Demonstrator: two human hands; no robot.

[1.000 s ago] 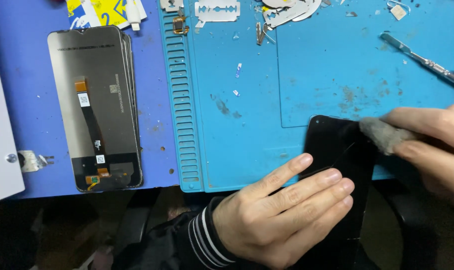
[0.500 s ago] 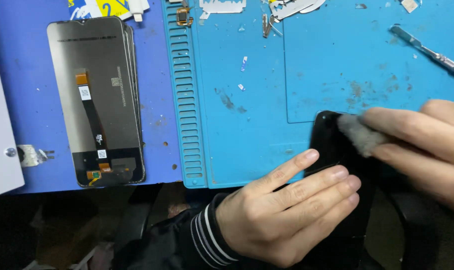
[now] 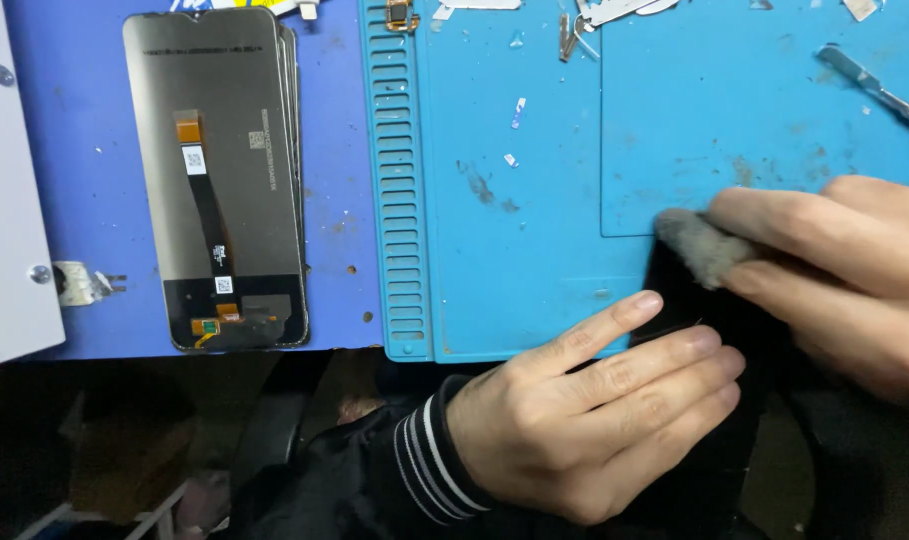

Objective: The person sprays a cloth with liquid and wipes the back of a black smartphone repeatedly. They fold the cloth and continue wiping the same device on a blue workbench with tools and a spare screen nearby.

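Observation:
A black phone screen panel [image 3: 686, 300] lies over the front edge of the blue work mat [image 3: 534, 230]. My left hand [image 3: 594, 410] rests flat on the panel, fingers together and stretched out, pinning it down. My right hand [image 3: 834, 270] pinches a small grey wad of cloth [image 3: 702, 244] and presses it against the panel's far left corner. Most of the panel is hidden under both hands.
A stack of phone display panels [image 3: 219, 170], back side up with flex cables, lies on the blue table at the left. A white block [image 3: 9, 200] stands at the far left. A metal tool [image 3: 874, 85] and small metal parts [image 3: 584, 15] lie along the mat's far edge.
My right hand with the grey cloth has slid left and upward along the black panel. My left hand keeps its hold in the same place on the panel.

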